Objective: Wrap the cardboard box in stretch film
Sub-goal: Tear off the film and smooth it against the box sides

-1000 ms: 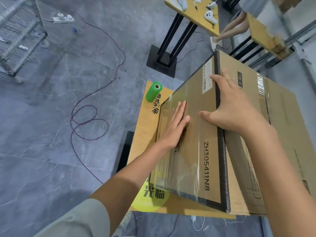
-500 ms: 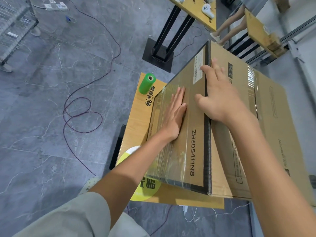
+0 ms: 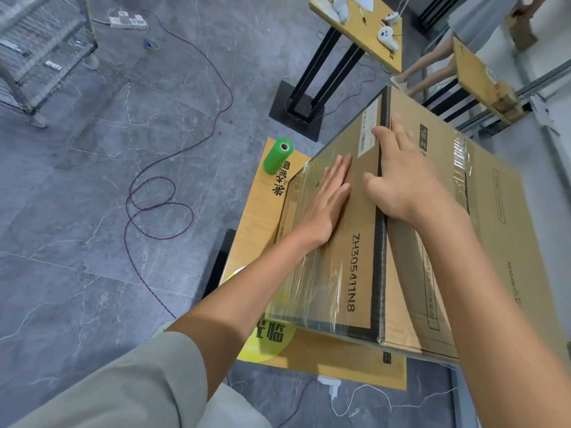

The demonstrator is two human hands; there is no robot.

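A large cardboard box (image 3: 494, 230) lies on a small wooden table (image 3: 256, 211). Clear stretch film (image 3: 309, 282) covers the lower part of its left side face. My left hand (image 3: 329, 202) presses flat on that face with straight fingers, at the film's upper edge. My right hand (image 3: 398, 177) rests over the box's top left edge, fingers spread on the top face, thumb on the side face. A green roll of stretch film (image 3: 276, 156) stands upright on the table's far left corner, apart from both hands.
Grey tiled floor with a looped dark cable (image 3: 154, 208) lies to the left. A wire cart (image 3: 37, 50) stands far left. Another wooden table (image 3: 361, 29) on a black stand is behind, with white controllers on it. A person's legs (image 3: 432, 66) show at top right.
Both hands keep their places on the box. My left hand has slid slightly along the side face; the view has shifted a little.
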